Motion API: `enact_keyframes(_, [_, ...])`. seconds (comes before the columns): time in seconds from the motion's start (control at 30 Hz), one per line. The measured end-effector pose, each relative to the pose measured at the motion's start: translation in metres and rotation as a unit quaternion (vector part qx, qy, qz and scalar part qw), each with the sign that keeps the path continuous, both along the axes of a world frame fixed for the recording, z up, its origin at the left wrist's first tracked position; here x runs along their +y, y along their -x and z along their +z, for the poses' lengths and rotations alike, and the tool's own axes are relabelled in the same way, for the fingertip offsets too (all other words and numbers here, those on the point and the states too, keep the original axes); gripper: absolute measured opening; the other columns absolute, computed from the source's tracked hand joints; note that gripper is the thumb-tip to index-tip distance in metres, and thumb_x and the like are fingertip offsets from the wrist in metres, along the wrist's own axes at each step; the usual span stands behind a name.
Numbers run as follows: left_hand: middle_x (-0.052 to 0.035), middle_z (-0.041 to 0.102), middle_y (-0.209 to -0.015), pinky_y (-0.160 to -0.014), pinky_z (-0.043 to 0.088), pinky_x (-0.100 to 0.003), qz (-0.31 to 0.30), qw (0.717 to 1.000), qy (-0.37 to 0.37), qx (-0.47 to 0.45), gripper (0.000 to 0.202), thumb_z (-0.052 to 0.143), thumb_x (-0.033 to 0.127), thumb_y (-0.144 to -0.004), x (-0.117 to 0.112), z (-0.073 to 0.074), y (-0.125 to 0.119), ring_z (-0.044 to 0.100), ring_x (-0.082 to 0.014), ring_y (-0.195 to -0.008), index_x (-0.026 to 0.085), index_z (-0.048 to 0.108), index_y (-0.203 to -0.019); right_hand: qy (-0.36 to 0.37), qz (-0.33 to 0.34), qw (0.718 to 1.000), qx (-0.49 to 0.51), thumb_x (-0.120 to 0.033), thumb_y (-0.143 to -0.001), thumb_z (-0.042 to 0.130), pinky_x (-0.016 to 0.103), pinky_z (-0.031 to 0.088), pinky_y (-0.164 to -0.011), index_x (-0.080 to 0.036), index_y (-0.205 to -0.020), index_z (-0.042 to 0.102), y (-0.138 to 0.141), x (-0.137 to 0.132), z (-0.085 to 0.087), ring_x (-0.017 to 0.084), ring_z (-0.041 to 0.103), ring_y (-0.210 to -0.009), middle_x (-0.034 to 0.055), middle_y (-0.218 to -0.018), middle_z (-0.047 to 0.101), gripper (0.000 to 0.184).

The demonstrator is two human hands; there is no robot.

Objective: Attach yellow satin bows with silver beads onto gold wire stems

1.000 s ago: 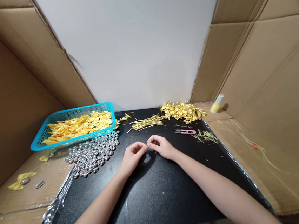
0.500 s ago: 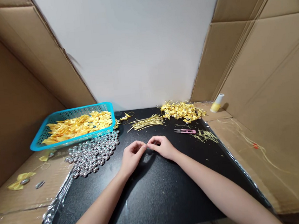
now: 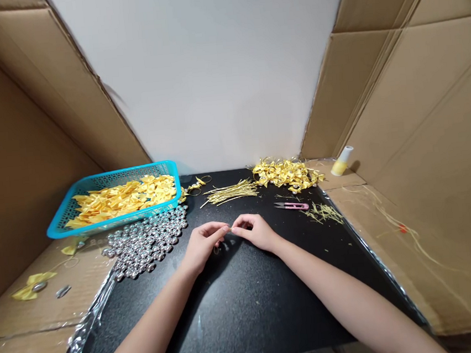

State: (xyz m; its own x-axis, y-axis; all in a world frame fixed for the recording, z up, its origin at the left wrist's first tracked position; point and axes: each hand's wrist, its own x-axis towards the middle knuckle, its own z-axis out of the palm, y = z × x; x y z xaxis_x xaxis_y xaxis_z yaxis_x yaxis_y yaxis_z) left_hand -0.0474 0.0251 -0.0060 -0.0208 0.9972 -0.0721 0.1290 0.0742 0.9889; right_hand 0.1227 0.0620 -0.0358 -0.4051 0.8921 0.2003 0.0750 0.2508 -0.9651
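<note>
Head view: both forearms reach in over the black tabletop [image 3: 248,308], which is walled by cardboard on either side.
Left hand [image 3: 202,245]: closed in a pinch, its fingertips meeting the right's near the tabletop's middle.
Right hand [image 3: 255,233]: likewise pinched shut, thumb and forefinger together.
Between them: a tiny gold strand [image 3: 229,230], gripped from both ends just above the surface; it is too small to make out more.
Far left edge: a turquoise basket [image 3: 115,223] full of yellow bows [image 3: 121,198], with silver beads [image 3: 148,241] heaped in front of it.
Far edge: a bundle of gold wires [image 3: 231,192].
Far right corner: a tangled pile of gold pieces [image 3: 287,173], with pink snips [image 3: 292,206] and trimmings [image 3: 324,212] just beside it.
Progress, as I judge it: the corner pile looks like finished work, yet bows, beads and wires are plentiful, so much is left.
</note>
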Motion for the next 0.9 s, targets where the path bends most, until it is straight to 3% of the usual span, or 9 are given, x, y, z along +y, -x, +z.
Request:
enact_keyframes(0.13, [0.0021,0.058,-0.052,-0.045,0.033,-0.019,0.000,1.000,0.017,-0.021,0.040,0.079,0.047,-0.059,0.0008,-0.0016,0.0005,0.045,-0.0081,-0.045,0.013,0.071,-0.078,0.003,0.001,1.000,0.003,-0.028,-0.075,0.067,0.027,0.043,-0.065,-0.017,-0.073,0.067,-0.0004,-0.0001,-0.0002,0.013,0.054,-0.063,-0.0003,-0.068,0.064,0.012])
enact_keyframes(0.53, [-0.0022,0.068,-0.065,-0.043,0.034,-0.018,-0.072,0.996,0.038,-0.024,0.040,0.080,0.042,-0.059,-0.0020,0.0008,-0.0003,0.050,-0.0080,-0.046,0.014,0.068,-0.084,0.030,0.006,0.999,0.033,-0.034,-0.073,0.069,0.025,0.043,-0.061,-0.017,-0.071,0.066,0.0005,0.0031,-0.0021,0.013,0.056,-0.064,-0.0002,-0.067,0.064,0.018])
enact_keyframes(0.9, [-0.0022,0.070,-0.066,-0.053,0.039,-0.021,-0.054,0.998,0.016,-0.022,0.039,0.081,0.040,-0.059,-0.0008,-0.0030,-0.0002,0.057,-0.0109,-0.054,0.014,0.063,-0.082,0.062,0.005,0.996,0.070,-0.034,-0.068,0.075,0.028,0.044,-0.067,-0.017,-0.073,0.067,0.0028,-0.0001,-0.0008,0.013,0.057,-0.065,-0.0004,-0.070,0.065,0.020])
